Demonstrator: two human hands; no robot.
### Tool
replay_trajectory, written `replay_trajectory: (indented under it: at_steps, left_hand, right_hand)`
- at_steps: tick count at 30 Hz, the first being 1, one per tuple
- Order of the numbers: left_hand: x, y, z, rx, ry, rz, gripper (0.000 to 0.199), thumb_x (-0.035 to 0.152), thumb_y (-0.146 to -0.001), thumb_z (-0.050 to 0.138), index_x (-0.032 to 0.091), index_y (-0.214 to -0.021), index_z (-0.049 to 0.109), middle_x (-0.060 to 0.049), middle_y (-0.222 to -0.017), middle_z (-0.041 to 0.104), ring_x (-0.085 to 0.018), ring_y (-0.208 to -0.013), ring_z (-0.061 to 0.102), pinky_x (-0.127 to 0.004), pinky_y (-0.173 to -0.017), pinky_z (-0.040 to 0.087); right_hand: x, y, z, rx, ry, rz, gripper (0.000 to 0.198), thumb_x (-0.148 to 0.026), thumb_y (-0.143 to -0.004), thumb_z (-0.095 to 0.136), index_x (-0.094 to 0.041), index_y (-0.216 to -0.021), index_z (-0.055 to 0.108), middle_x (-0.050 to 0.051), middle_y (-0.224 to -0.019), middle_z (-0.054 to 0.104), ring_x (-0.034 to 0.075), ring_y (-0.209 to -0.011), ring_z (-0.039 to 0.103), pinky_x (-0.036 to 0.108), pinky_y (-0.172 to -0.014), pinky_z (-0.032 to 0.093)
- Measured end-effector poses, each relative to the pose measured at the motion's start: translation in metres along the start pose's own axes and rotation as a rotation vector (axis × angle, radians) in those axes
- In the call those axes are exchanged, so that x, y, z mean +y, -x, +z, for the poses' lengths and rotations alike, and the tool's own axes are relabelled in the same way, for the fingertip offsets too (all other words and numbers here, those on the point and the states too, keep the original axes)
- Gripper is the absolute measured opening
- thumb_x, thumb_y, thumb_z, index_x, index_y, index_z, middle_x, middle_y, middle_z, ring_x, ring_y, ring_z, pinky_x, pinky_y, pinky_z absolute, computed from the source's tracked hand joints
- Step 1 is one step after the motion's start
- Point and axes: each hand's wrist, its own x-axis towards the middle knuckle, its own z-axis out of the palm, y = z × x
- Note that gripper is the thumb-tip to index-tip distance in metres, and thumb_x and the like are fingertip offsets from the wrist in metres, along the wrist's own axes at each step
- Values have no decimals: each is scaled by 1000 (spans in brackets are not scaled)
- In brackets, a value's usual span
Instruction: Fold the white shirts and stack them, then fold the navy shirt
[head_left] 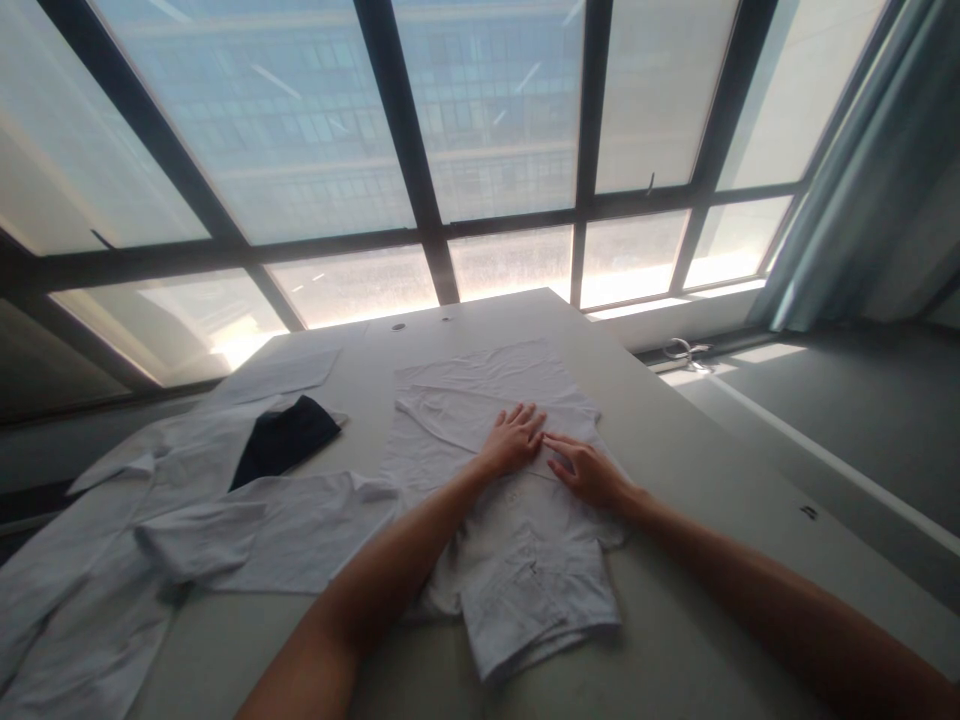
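Note:
A white shirt-like garment (pixel 450 420) lies spread on the white table (pixel 660 450), with shallow creases across its far part. Its near end is a folded, short sleeve-like section (pixel 536 600), and a small button shows near the middle. My left hand (pixel 514 438) rests flat on the cloth, fingers spread and palm down. Just to its right, my right hand (pixel 586 472) touches the same cloth with fingers stretched out and thumb apart; its fingertips nearly meet the left hand. Neither hand grips anything visible. Another white sleeve-like piece (pixel 315 530) extends left beneath my left forearm.
More white clothing (pixel 90 560) covers the table's left side, with a dark navy cloth (pixel 289 440) on it. A small black item (pixel 808 512) lies at the right. Behind the table are large windows (pixel 495 110), and a grey-green curtain (pixel 847 190) hangs at the right.

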Motion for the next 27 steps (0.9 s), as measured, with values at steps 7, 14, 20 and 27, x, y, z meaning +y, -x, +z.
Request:
replay_trajectory:
  at_steps: [7, 14, 20, 27]
  left_hand:
    - [-1, -1, 1, -4, 14, -3, 54, 47, -105, 28, 27, -154, 38, -6, -164, 29, -28, -152, 22, -54, -120, 21]
    - [-2, -2, 4, 0, 15, -6, 54, 46, -105, 29, 26, -154, 39, -7, -164, 29, -28, -152, 22, -55, -120, 21]
    - [-1, -2, 3, -10, 13, -12, 53, 46, -105, 30, 28, -154, 38, -6, -164, 28, -28, -152, 21, -55, -120, 20]
    - [-1, -1, 2, -5, 24, -5, 53, 45, -105, 29, 26, -154, 38, -7, -164, 29, -30, -152, 22, -57, -119, 21]
  right_hand:
    - [12, 1, 3, 67, 226, 184, 51, -22, -95, 46, -5, -143, 53, 20, -149, 50, 27, -140, 45, 41, -117, 36]
    - [12, 2, 4, -49, 351, 170, 51, -22, -95, 46, -4, -143, 52, 21, -150, 48, 28, -142, 42, 43, -120, 30]
    - [4, 3, -3, -72, 25, 32, 47, -21, -91, 52, -17, -136, 62, 12, -145, 56, 26, -136, 51, 44, -115, 39]
    - [2, 0, -1, 37, -156, 26, 49, -24, -94, 47, -17, -141, 59, 11, -142, 59, 24, -134, 53, 44, -115, 40]
